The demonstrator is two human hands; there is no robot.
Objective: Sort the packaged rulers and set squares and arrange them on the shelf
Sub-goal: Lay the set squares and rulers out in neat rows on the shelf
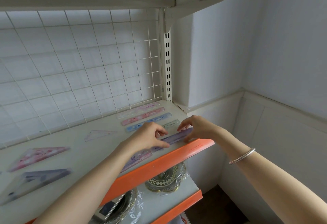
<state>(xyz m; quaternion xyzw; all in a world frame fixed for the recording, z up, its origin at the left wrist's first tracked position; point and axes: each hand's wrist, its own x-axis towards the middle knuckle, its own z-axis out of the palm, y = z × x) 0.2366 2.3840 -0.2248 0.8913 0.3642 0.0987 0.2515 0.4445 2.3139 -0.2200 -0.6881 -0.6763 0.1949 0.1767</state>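
- Metalware sits lowest and nearest: a patterned metal bowl wrapped in clear plastic (165, 181) stands on the white lower shelf (192, 186). A flat grey scale-like device (109, 207) is to its left.
- A silver bangle (242, 155) circles the right wrist.
- The white shelf with an orange front lip (159, 163) carries the stationery.
- Near its front left corner lies a purple packaged set square (40, 176), with a pink packaged set square (37, 156) just behind it.
- A clear packet with purple print (139, 156) lies at the front edge, partly under the left forearm. Its contents are too blurred to tell.
- The left hand (150, 137) pinches the left end of a purple packaged ruler (177, 137) between thumb and curled fingers.
- The right hand (196, 126) pinches the ruler's right end with curled fingertips.
- That ruler is near the front right corner, slanted roughly along the front lip. I cannot tell whether it rests on the shelf or hangs just above it.
- A clear packaged set square (99, 134) lies mid-shelf, left of the hands.
- Behind the hands, toward the rear right corner, four rulers lie parallel side by side: a short clear ruler (171, 123), a blue packaged ruler (152, 120), a pink packaged ruler (143, 115) and a pale clear-pink ruler (139, 109).
- A white wire grid panel (79, 55) closes the rear edge.
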